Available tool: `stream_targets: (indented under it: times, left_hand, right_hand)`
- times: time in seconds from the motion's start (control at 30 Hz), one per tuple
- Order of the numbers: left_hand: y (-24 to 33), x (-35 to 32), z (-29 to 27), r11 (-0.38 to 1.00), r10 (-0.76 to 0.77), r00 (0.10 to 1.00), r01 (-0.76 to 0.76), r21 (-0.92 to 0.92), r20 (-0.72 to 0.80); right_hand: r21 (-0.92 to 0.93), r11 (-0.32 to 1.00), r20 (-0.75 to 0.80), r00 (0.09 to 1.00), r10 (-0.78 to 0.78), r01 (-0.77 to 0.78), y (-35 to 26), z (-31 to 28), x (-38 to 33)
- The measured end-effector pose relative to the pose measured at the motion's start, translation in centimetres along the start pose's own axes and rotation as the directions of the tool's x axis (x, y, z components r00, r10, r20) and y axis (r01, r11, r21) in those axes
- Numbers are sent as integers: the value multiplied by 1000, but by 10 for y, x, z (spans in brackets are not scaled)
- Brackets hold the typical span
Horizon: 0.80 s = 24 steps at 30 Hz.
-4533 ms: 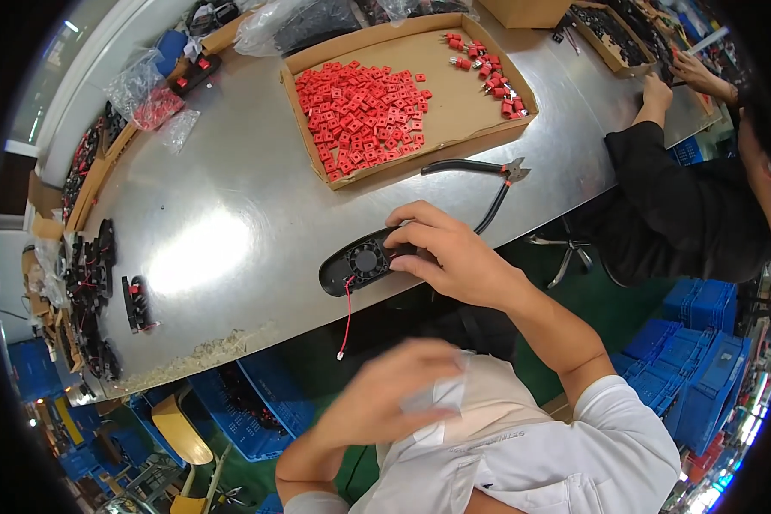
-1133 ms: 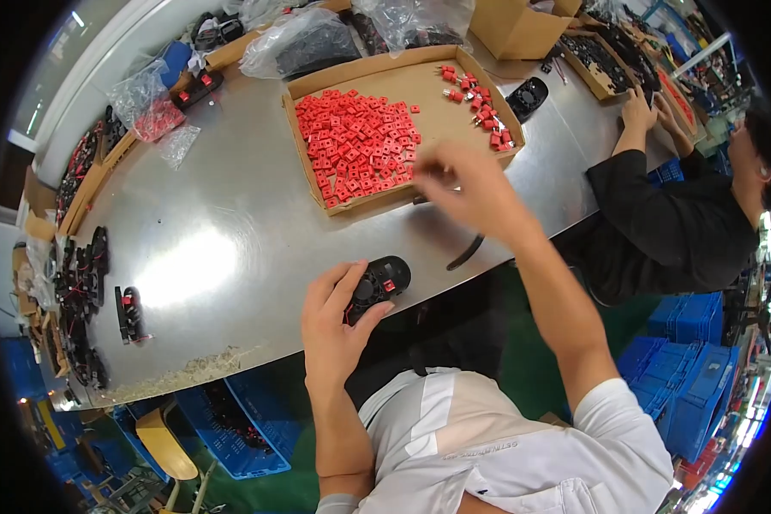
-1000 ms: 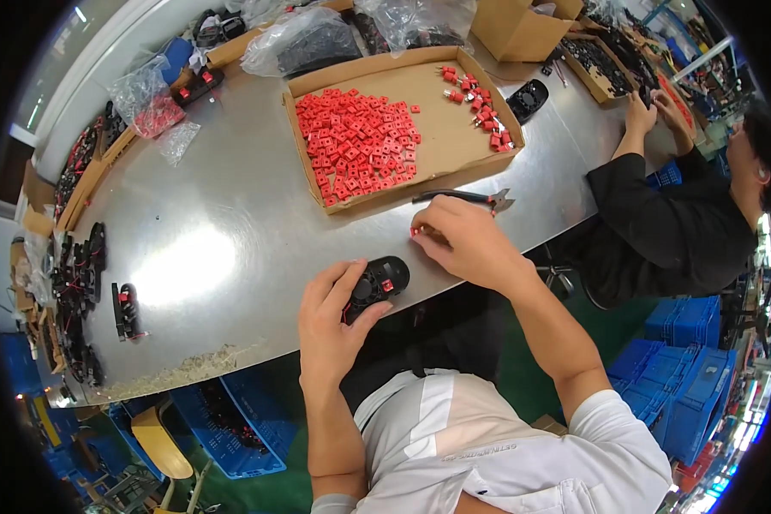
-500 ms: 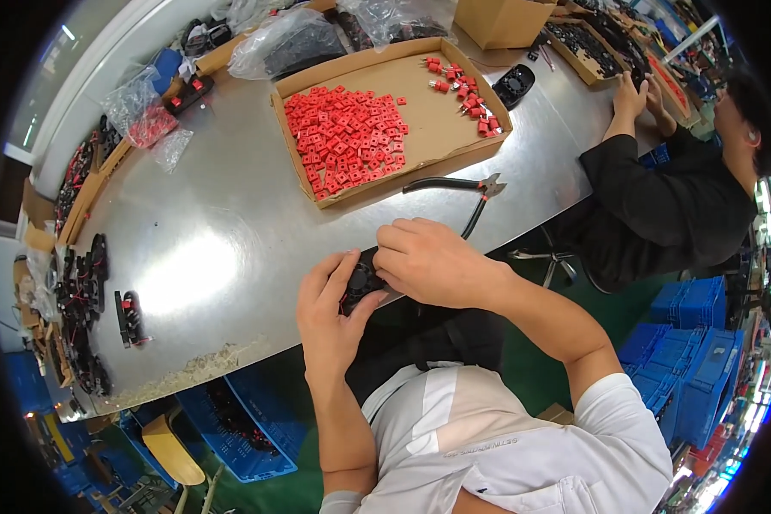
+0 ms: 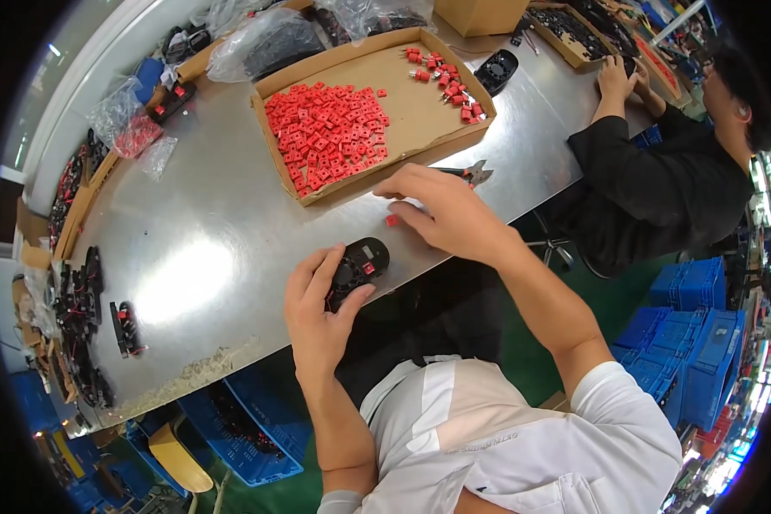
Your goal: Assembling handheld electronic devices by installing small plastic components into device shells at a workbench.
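Observation:
My left hand (image 5: 315, 295) grips an oval black plastic housing (image 5: 370, 252) by its side, with the thumb and fingers around its near end. A small red square piece (image 5: 368, 268) sits in the housing, just beyond my thumb. My right hand (image 5: 450, 210) is over the table to the right, its fingers stretched toward the carton and the thumb apart from them. Another small red piece (image 5: 391, 220) is by that thumb's tip; whether they touch I cannot tell. Diagonal cutting pliers (image 5: 480, 174) lie behind the right hand, their handles mostly hidden by it.
A shallow carton (image 5: 445, 147) holds a heap of red pieces (image 5: 325, 133) and several red plugs (image 5: 445, 77). Another black housing (image 5: 496, 70) lies beside it. Black assemblies (image 5: 81, 317) line the left. A co-worker in black (image 5: 660, 180) sits at right.
My right hand has left the housing and moved up and right, over the pliers' handles. The housing now shows its face with the red piece. The whole view has shifted slightly.

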<state>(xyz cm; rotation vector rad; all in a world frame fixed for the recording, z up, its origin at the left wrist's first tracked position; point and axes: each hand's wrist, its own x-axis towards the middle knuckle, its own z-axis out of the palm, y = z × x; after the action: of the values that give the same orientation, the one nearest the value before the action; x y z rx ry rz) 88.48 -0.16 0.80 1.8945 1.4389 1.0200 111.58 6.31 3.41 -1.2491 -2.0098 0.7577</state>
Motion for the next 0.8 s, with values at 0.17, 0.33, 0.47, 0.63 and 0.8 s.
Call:
stream_targets:
  times: [0.17,0.33,0.47,0.63,0.8]
  left_hand:
    - [-4,-2,0,1000,-10,1000,10,4,10]
    - [-7,-2,1,1000,-4,1000,4,17,25]
    - [-13,-2,-1,1000,4,1000,-4,17,16]
    - [-20,-3,-1,1000,24,1000,-24,-12,-13]
    - [-26,-7,1,1000,15,1000,-15,-1,-22]
  right_hand:
    - [-224,966,181,980,-88,128,20,8,-7]
    - [-291,937,253,960,-122,196,28,17,-1]
    - [-204,967,136,983,-125,151,22,24,-6]
    - [-14,951,74,949,-308,310,-7,37,-13]
    - [-71,949,132,946,-295,306,-7,55,-15]
